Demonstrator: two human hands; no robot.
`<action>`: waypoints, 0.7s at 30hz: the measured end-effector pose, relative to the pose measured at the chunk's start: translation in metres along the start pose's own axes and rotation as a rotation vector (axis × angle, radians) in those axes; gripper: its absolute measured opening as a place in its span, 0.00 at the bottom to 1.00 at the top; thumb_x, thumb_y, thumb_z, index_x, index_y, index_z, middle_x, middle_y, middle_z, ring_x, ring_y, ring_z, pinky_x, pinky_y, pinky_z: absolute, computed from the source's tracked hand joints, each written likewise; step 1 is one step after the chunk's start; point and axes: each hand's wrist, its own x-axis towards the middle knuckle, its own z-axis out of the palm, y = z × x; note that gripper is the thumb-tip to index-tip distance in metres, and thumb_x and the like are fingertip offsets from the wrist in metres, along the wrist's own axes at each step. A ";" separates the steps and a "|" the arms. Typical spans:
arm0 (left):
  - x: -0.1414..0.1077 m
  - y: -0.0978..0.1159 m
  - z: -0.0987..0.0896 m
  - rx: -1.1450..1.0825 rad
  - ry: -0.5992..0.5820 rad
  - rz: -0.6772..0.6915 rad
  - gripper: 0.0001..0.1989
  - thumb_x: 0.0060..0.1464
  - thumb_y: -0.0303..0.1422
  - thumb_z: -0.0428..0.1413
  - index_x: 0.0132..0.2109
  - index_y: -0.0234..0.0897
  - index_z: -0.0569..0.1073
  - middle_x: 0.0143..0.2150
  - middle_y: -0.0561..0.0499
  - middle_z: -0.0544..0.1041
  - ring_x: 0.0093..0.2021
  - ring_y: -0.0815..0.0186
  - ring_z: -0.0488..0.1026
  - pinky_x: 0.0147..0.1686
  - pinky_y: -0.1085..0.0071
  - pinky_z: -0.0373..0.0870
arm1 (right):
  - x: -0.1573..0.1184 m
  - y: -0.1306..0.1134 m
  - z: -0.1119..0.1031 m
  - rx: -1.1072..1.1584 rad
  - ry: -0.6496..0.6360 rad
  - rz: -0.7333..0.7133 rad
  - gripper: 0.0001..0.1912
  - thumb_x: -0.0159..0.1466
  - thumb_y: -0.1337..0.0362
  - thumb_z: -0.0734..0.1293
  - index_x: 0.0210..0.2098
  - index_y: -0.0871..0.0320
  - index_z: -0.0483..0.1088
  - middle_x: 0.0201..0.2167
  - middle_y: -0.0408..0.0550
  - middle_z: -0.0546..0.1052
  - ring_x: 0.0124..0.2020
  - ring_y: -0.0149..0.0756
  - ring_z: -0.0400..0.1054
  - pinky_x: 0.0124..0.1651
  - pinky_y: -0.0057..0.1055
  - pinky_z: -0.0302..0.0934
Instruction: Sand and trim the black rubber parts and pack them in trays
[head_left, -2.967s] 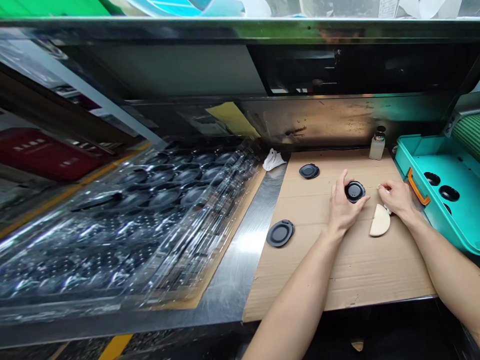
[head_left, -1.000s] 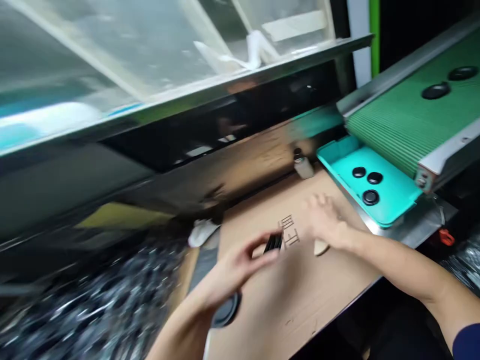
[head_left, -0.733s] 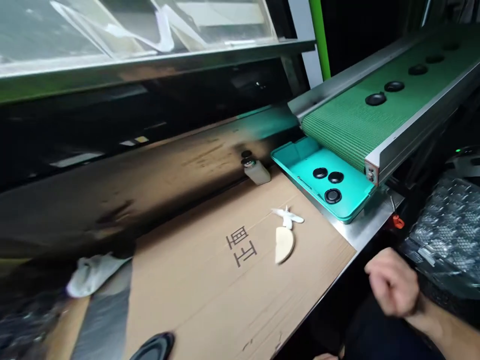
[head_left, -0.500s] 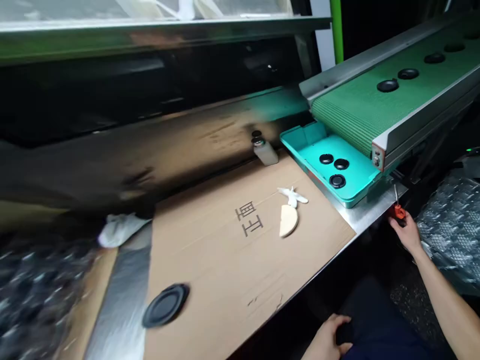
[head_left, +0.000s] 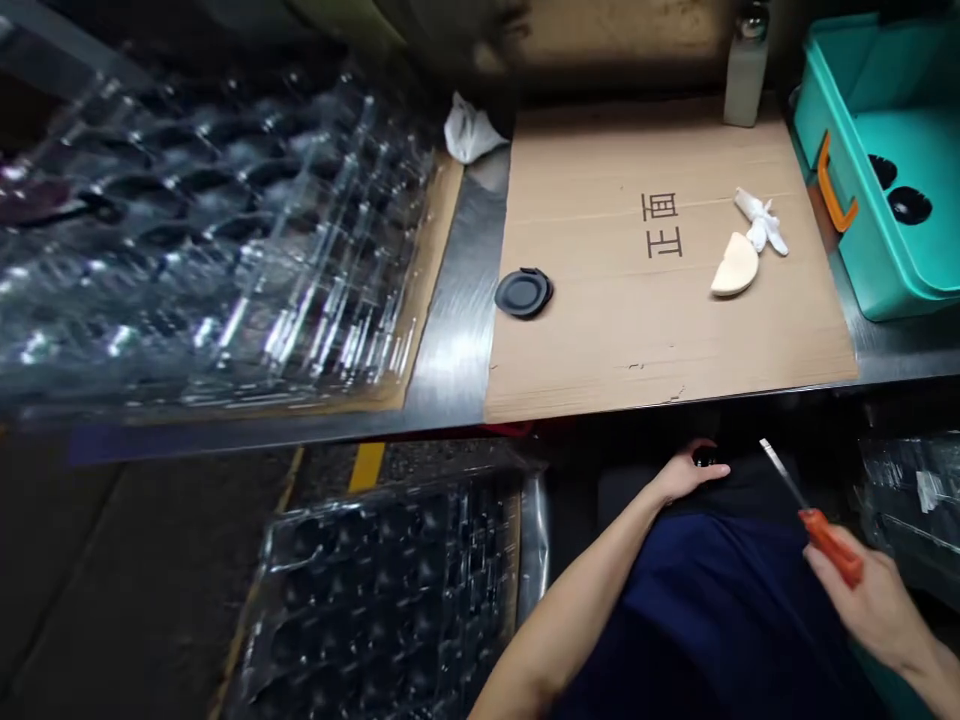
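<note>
My left hand (head_left: 691, 472) is below the bench edge, over my lap, its fingers curled round a small shiny black part (head_left: 704, 457). At the lower right, my right hand (head_left: 862, 590) grips the orange handle of a screwdriver (head_left: 825, 540), whose metal blade points up and to the left. On the cardboard sheet (head_left: 600, 350) lie a black round cap (head_left: 523, 292), a cream half-round piece (head_left: 736, 266) and a white knotted scrap (head_left: 763, 222).
A teal bin (head_left: 862, 230) holding black parts stands at the right. A bottle (head_left: 746, 70) is at the cardboard's back edge, a white cloth (head_left: 470, 132) left of it. Clear plastic trays (head_left: 202, 230) cover the left bench; another tray stack (head_left: 390, 590) sits below.
The view has swung left and down. My right hand has moved back from the bench's right edge with the orange-handled tool. My left hand now has a black part in it.
</note>
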 end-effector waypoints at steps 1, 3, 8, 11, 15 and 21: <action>0.002 -0.003 0.003 0.048 0.028 0.048 0.34 0.48 0.51 0.67 0.58 0.40 0.74 0.50 0.46 0.78 0.45 0.61 0.76 0.47 0.67 0.73 | 0.001 -0.014 0.009 -0.047 -0.072 0.007 0.25 0.68 0.39 0.51 0.44 0.41 0.74 0.32 0.52 0.80 0.37 0.53 0.78 0.41 0.47 0.68; 0.005 -0.006 0.009 0.156 0.056 0.131 0.31 0.49 0.50 0.66 0.57 0.39 0.75 0.52 0.46 0.79 0.49 0.58 0.76 0.50 0.66 0.72 | 0.006 -0.036 0.020 -0.191 -0.183 0.016 0.26 0.70 0.42 0.50 0.37 0.48 0.72 0.28 0.51 0.78 0.33 0.52 0.76 0.38 0.44 0.65; 0.005 -0.015 0.010 0.301 0.045 0.224 0.31 0.51 0.47 0.65 0.59 0.38 0.75 0.52 0.44 0.80 0.51 0.54 0.77 0.51 0.64 0.72 | 0.021 -0.065 0.012 -0.377 -0.329 -0.015 0.25 0.72 0.45 0.51 0.33 0.52 0.69 0.28 0.50 0.78 0.33 0.48 0.76 0.37 0.37 0.59; 0.001 -0.017 0.006 0.287 0.051 0.224 0.32 0.50 0.48 0.66 0.59 0.38 0.75 0.51 0.44 0.80 0.49 0.53 0.78 0.48 0.64 0.73 | 0.029 -0.077 0.003 -0.408 -0.356 -0.036 0.26 0.72 0.43 0.52 0.28 0.52 0.66 0.27 0.49 0.78 0.32 0.45 0.74 0.36 0.35 0.58; -0.001 -0.014 0.002 0.262 0.061 0.217 0.32 0.49 0.49 0.65 0.59 0.39 0.75 0.51 0.43 0.81 0.50 0.52 0.78 0.48 0.64 0.73 | 0.044 -0.085 -0.005 -0.452 -0.393 -0.032 0.29 0.71 0.41 0.54 0.23 0.53 0.62 0.24 0.49 0.76 0.28 0.43 0.72 0.34 0.33 0.57; 0.002 -0.011 -0.002 0.245 0.059 0.186 0.36 0.49 0.51 0.65 0.61 0.37 0.75 0.55 0.40 0.80 0.52 0.48 0.78 0.50 0.62 0.74 | 0.060 -0.088 -0.017 -0.468 -0.463 -0.051 0.30 0.69 0.38 0.55 0.23 0.53 0.62 0.23 0.48 0.76 0.27 0.40 0.71 0.33 0.32 0.56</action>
